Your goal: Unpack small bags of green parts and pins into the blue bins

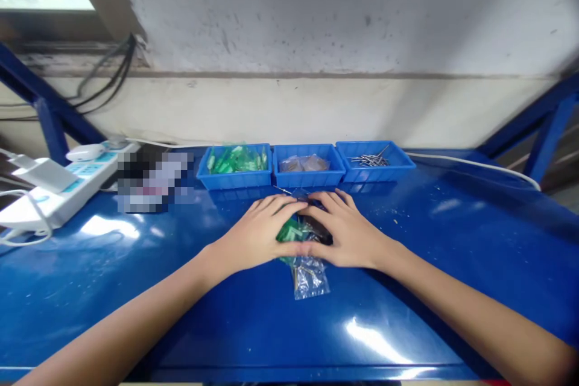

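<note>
My left hand [251, 238] and my right hand [355, 232] rest on the blue table, cupped around a small pile, with fingers spread and thumb tips meeting. Inside this ring lie a green plastic packet [289, 232], nearer my left hand, and a dark item [319, 229] beside my right fingers. A clear plastic bag [312, 282] sticks out below the thumbs; thin brownish pieces show in it. Beyond my left fingertips a thin metal pin [283, 190] pokes out. My fingers cover part of the pile.
Three blue bins stand by the wall: the left bin [235, 180] holds green packets, the middle bin [309, 179] clear bags, the right bin [382, 174] metal pins. A white power strip [85, 184] with plugs sits at left, near a blurred-out object [154, 184]. A white cable [479, 164] runs behind.
</note>
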`<state>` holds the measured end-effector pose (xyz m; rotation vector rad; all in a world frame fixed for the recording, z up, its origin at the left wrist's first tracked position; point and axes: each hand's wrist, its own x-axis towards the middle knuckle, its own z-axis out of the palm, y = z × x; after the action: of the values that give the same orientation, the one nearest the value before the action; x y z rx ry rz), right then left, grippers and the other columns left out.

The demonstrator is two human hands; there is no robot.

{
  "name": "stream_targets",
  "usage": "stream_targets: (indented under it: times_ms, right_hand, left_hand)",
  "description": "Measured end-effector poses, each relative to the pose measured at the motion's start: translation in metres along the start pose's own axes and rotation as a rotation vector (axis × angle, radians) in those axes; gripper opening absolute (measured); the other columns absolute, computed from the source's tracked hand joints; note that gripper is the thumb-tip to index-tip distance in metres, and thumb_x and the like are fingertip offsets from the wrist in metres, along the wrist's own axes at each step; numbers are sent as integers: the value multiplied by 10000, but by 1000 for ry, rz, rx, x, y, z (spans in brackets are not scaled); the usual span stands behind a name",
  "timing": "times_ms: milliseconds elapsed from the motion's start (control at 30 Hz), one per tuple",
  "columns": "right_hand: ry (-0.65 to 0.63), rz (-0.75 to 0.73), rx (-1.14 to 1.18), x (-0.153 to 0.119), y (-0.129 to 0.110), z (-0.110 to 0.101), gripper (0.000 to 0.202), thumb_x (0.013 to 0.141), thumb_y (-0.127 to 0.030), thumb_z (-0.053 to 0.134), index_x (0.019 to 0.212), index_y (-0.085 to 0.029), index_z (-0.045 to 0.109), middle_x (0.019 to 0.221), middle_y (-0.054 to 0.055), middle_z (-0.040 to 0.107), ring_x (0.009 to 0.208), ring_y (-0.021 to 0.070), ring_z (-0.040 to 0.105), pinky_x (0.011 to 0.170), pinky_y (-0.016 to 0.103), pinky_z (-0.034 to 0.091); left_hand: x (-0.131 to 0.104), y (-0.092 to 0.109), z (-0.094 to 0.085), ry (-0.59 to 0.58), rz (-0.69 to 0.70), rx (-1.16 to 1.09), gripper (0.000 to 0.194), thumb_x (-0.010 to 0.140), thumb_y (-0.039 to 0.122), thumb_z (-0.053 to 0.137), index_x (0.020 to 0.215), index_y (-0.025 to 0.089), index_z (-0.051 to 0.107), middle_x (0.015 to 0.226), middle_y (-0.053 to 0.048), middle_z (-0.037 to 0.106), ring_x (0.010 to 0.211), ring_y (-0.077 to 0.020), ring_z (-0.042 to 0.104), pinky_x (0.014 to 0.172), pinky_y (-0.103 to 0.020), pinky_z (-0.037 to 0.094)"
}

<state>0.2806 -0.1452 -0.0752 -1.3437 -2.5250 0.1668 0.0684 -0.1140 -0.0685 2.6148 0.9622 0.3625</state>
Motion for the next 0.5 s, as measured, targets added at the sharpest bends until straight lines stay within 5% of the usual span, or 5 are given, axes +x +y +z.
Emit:
stream_targets:
  times_ms: [100,200,367,500]
  right_hand:
    - [60,27,138,15,6,-4,331,829,-502,520,978,-214,587,1033,68,582,977,225,519,905,462,377]
    - [102,31,213,14,10,-5,227,824,-397,555,939,-201,572,1003,63,566,940,213,508,853,414,402]
    - [230,13,209,7,-1,-2,289,822,-350,562,1044,-166,580,1105,114,519,1077,256,453,906,424,378]
    - [242,-4,218,2,-14,-3,351,836,-341,548,1132,-153,561,1060,112,551,1029,251,464,885,431,395]
  left_hand:
    - [11,-6,2,142,-45,-143,417,861,466,524,1200,222,508,1220,-73,555,1121,-211,531,949,-365,436]
    - [7,-12,3,278,-56,-180,259,851,334,579,1075,203,578,1101,-53,605,1032,-181,576,905,-314,453]
    - [0,-13,1,344,-30,-123,137,892,284,529,941,194,621,873,-11,659,801,-136,626,732,-252,480]
    - [-1,-13,-8,357,-65,-47,195,916,309,473,965,192,621,891,-20,668,830,-148,631,756,-268,489]
